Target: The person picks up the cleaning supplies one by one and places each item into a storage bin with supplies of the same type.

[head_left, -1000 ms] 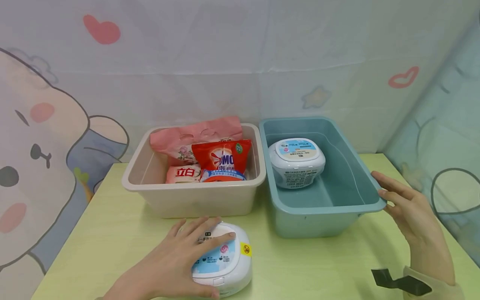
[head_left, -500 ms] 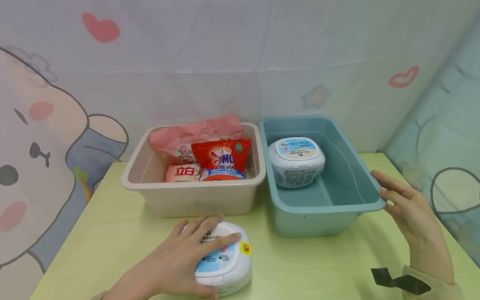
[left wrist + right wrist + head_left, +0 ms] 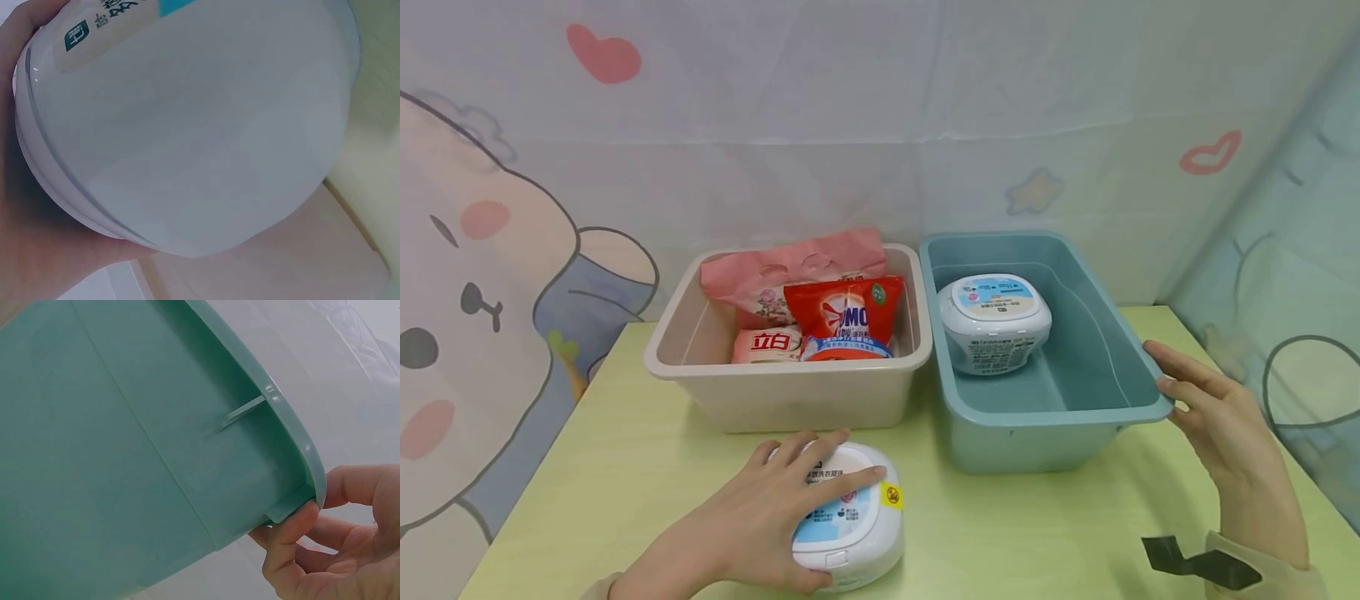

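Note:
A white laundry pod tub (image 3: 883, 533) with a blue-and-white lid label and a yellow sticker is at the front of the table. My left hand (image 3: 767, 517) spans its lid, thumb on the near side and fingertips at the far edge, gripping it. Up close in the left wrist view, the white wall of the tub (image 3: 206, 125) fills most of the frame. To the right, my right hand (image 3: 1221, 425) pinches the rim of a blue-green plastic bin (image 3: 1022, 446) at its near right corner. The right wrist view shows thumb and finger on either side of that rim (image 3: 319, 481).
Another laundry pod tub (image 3: 996, 325) stands at the left inside the blue-green bin. Beside that bin, a beige bin (image 3: 797, 400) holds a pink bag (image 3: 745, 287), a red OMO detergent bag (image 3: 842, 312) and a pink-and-white pack (image 3: 766, 346). A printed curtain (image 3: 820, 100) hangs behind.
My left hand has shifted slightly right across the lid, its thumb settling a little higher on the tub's near side. The right hand and both bins stay where they were.

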{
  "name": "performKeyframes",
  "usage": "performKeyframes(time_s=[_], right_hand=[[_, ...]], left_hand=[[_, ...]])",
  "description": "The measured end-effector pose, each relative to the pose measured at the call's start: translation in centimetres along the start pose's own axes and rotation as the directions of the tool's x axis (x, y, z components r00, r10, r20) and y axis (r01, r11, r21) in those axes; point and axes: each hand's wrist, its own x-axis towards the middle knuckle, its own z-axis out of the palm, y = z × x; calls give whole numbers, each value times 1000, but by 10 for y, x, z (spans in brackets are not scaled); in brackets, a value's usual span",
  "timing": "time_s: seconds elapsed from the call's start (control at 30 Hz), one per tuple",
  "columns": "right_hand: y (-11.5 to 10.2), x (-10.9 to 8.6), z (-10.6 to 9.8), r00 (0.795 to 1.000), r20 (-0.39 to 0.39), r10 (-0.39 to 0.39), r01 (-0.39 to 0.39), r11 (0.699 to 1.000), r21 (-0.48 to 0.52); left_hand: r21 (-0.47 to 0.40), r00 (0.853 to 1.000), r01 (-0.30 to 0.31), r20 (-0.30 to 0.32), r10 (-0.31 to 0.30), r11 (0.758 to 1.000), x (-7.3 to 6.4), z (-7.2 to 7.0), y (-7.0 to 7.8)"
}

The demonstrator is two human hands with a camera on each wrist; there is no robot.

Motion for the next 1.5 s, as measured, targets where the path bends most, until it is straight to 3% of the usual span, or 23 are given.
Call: performKeyframes(time_s=[0.57, 1.03, 1.37, 1.5], right_hand=[[1, -1, 0, 999, -42, -9, 8, 1000, -24], [2, 1, -1, 1000, -25, 2, -3, 1000, -21], [3, 2, 0, 1000, 4, -4, 4, 1000, 4], [3, 1, 0, 1000, -5, 0, 0, 1000, -4]], left_hand=[[46, 997, -73, -32, 75, 996, 3, -3, -3], [44, 997, -64, -32, 66, 997, 6, -9, -1], [113, 987, -123, -88, 133, 986, 10, -20, 6], [101, 989, -121, -68, 129, 987, 11, -26, 10]])
